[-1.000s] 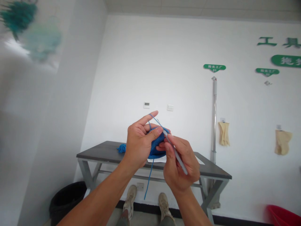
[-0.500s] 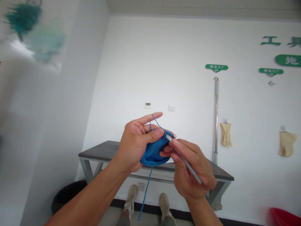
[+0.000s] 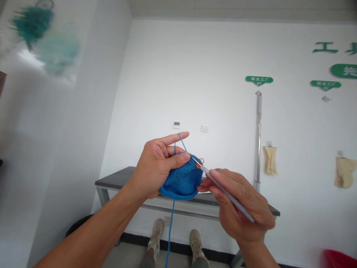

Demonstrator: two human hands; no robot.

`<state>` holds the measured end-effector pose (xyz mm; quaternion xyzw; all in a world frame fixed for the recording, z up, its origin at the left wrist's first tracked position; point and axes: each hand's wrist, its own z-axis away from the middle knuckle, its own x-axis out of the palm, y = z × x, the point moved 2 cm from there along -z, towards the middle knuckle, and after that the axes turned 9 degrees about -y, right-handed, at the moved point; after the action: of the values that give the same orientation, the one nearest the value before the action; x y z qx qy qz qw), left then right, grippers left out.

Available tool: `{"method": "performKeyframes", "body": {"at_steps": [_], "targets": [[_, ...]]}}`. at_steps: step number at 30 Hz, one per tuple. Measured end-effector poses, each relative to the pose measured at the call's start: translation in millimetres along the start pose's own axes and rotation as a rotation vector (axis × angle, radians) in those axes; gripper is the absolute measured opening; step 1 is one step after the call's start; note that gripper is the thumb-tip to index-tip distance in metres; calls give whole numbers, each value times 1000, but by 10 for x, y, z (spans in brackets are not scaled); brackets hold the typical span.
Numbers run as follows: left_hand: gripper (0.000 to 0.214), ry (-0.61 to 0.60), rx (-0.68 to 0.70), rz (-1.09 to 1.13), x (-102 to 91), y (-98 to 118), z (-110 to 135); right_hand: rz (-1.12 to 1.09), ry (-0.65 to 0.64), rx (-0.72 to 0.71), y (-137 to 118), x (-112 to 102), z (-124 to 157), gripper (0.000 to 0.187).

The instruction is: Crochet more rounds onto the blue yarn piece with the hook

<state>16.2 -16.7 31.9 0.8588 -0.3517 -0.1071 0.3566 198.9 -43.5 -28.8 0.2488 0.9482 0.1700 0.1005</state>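
Observation:
My left hand (image 3: 157, 165) pinches the upper edge of a round blue crochet piece (image 3: 182, 180) between thumb and fingers, with the index finger stretched out and blue yarn (image 3: 170, 227) running over it and hanging down toward the floor. My right hand (image 3: 240, 206) grips a grey crochet hook (image 3: 223, 190), its tip at the piece's top edge beside a small orange stitch marker (image 3: 200, 163). Both hands are raised in front of a grey table.
A grey metal table (image 3: 119, 178) stands against the white wall. A black bin (image 3: 80, 223) sits under its left end, a red tub (image 3: 338, 258) at the lower right. A metal pole (image 3: 258, 145) and pale gloves (image 3: 270, 160) hang on the wall. My shoes (image 3: 156, 238) show below.
My right hand has drawn the hook back to the right and down. The blue piece has turned so its round face shows, and the orange marker has come into sight.

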Motion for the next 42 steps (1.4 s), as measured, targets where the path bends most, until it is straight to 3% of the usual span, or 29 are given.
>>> {"method": "performKeyframes", "body": {"at_steps": [7, 16, 22, 25, 29, 32, 34, 36, 39, 40, 42], "targets": [[90, 40, -4, -122, -15, 4, -3, 122, -48, -42, 22, -74, 70, 56], [84, 32, -18, -357, -73, 14, 17, 367, -291, -175, -66, -207, -51, 42], [69, 14, -4, -512, -101, 30, -7, 496, -522, -372, -27, -286, -81, 31], [65, -19, 9, -541, -117, 22, -21, 501, -537, -360, -42, -332, -132, 29], [61, -75, -3, -537, -119, 18, -13, 334, -448, -185, -50, -402, -228, 33], [61, -107, -29, -529, -122, 32, 6, -34, -359, 24, -8, -421, -247, 37], [62, -128, -34, -513, -132, 42, 14, -313, -234, 211, 47, -381, -215, 32], [65, -139, -24, -485, -140, 45, 12, -578, -83, 423, 110, -280, -153, 20], [67, -90, 27, -437, -133, 26, -6, -873, 92, 646, 172, -37, -67, 16], [67, -59, 50, -430, -122, 13, -13, -921, 185, 671, 181, 41, -50, 16], [65, 3, 98, -443, -84, -18, -23, -929, 240, 671, 176, 204, -39, 16]]}}
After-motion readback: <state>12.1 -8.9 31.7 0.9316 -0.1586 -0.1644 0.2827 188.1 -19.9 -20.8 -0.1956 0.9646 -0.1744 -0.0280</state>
